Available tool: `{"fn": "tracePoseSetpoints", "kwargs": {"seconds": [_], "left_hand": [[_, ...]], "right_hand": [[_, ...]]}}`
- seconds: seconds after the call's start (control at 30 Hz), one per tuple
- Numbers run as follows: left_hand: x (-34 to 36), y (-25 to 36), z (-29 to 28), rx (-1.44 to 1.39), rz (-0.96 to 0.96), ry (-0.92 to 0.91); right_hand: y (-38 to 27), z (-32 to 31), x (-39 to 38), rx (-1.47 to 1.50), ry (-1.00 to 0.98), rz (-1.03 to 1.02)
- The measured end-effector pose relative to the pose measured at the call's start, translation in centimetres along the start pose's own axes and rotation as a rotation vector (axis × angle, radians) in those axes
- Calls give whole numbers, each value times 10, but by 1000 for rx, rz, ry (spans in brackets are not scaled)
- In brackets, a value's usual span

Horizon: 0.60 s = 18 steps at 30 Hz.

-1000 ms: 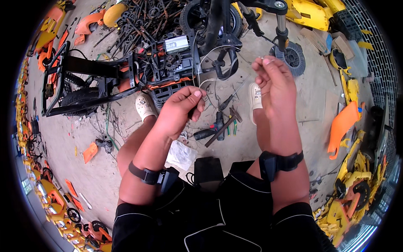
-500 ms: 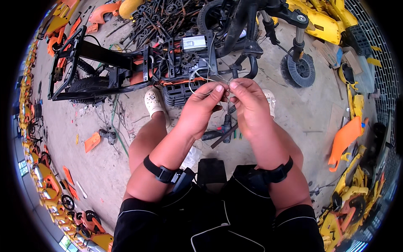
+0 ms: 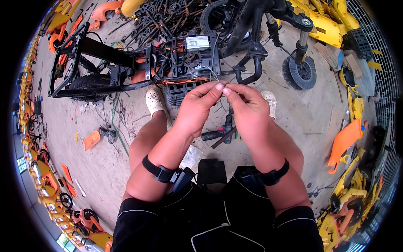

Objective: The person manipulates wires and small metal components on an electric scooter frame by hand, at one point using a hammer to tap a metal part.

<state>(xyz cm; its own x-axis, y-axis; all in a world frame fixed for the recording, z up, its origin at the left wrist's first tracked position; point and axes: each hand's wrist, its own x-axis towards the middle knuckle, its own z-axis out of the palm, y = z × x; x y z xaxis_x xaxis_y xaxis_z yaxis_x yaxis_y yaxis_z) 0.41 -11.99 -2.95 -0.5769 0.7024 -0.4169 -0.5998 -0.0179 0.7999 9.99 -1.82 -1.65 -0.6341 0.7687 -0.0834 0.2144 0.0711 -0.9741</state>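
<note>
Thin wire (image 3: 215,77) is positioned at the fingertips of the left hand (image 3: 199,103) and right hand (image 3: 249,104), each holding it in a narrow pinch; its ends appear hidden. Beyond lies the black vehicle frame (image 3: 148,63); beneath, on the floor (image 3: 111,172), rests a power drill (image 3: 228,125).

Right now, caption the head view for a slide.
Left hand and right hand, thumbs close together, pinch thin wire beside a black vehicle frame.

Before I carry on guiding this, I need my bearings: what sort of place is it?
Probably a vehicle repair or dismantling workshop: a stripped black frame, a heap of dark metal parts and a red-and-black power tool point to it.
</note>
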Motion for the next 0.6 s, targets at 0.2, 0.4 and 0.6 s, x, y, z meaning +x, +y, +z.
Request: {"fn": "tracePoseSetpoints", "kwargs": {"seconds": [0.2, 0.4, 0.6], "left_hand": [[2, -3, -4, -79, -32, 45], [2, 0, -2, 109, 58, 69], [-1, -10, 3, 545, 242, 21]], "right_hand": [[3, 2, -2, -469, 29, -529], [-3, -10, 5, -152, -84, -179], [-5, -29, 26, 245, -274, 187]]}}
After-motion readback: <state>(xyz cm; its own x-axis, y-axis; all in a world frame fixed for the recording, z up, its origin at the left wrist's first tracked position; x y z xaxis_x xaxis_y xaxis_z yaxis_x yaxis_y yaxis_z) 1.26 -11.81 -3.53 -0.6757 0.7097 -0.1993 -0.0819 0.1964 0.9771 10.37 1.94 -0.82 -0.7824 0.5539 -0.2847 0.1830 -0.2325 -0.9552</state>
